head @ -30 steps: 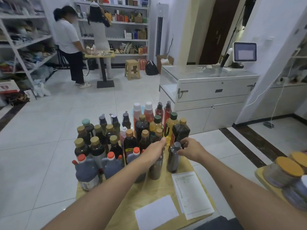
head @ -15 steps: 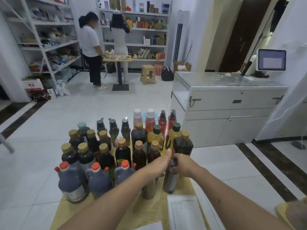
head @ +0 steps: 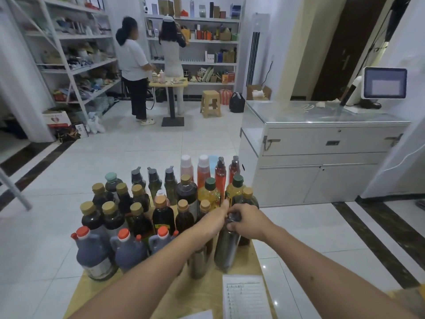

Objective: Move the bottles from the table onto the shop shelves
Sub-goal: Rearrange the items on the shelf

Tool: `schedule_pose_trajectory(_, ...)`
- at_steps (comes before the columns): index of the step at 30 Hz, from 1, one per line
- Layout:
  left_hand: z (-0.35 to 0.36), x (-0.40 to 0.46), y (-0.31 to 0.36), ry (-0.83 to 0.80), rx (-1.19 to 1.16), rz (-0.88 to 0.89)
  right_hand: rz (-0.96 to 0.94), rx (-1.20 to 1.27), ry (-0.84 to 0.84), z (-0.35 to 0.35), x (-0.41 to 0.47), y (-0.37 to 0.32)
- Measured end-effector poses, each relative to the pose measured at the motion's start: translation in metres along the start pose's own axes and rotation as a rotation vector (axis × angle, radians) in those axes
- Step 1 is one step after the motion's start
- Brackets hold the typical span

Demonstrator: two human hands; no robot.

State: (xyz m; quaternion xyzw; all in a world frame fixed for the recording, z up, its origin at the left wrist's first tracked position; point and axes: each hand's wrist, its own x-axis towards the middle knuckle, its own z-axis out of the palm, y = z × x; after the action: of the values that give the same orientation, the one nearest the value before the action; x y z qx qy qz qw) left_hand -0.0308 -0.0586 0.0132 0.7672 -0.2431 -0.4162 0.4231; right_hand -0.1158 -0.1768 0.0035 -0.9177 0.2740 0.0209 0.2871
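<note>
Both hands meet over the near right corner of the crowd of bottles. Her right hand (head: pixel 247 223) curls round the neck of a dark slim bottle (head: pixel 226 247), thumb pressed on its near side, fingers wrapped over the cap. Her left hand (head: pixel 210 223) closes over the top of a second slim bottle (head: pixel 198 261) just beside the first, and its cap is hidden under the palm. Both bottles stand upright near the front of the table.

From where I stand, the biggest thing in the room is the white counter (head: pixel 322 153) on the right, with a screen (head: pixel 384 82) on its glass top. Along the far wall and the left wall run white shop shelves (head: pixel 207 41), crowded with boxes and goods. Two people (head: pixel 133 63) stand by a small high table (head: pixel 169 82) in front of the far shelves, and a tan stool (head: pixel 210 103) sits near them.

Closer in, the yellow table (head: pixel 96 288) carries the bottles: three big jugs with red caps (head: pixel 94 252) at the left front, dark bottles with tan caps (head: pixel 138 217) behind them, yellow oil bottles with green caps (head: pixel 210 194), and red bottles (head: pixel 203 168) at the back. A printed sheet of paper (head: pixel 246 297) lies at the near right edge.
</note>
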Motion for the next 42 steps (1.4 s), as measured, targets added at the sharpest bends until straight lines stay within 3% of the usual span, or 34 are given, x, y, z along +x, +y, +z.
schedule_pose_trajectory(6, -0.028, -0.009, 0.004, 0.077, -0.148, 0.026, -0.126, 0.156, 0.089, -0.063, -0.016, -0.037)
schedule_pose_trajectory(10, -0.047, -0.033, 0.013, 0.045, -0.273, 0.16, -0.163, 0.389, 0.145, -0.099, -0.028, -0.067)
schedule_pose_trajectory(20, -0.106, -0.115, 0.036, 0.105, -0.224, 0.456, -0.36, 0.693, 0.018, -0.133, -0.06, -0.157)
schedule_pose_trajectory(29, -0.199, -0.214, 0.018, 0.422, -0.262, 0.518, -0.52, 0.753, -0.145, -0.101, -0.075, -0.281)
schedule_pose_trajectory(42, -0.35, -0.364, -0.073, 0.916, -0.239, 0.419, -0.676, 0.687, -0.328, 0.036, -0.089, -0.491)
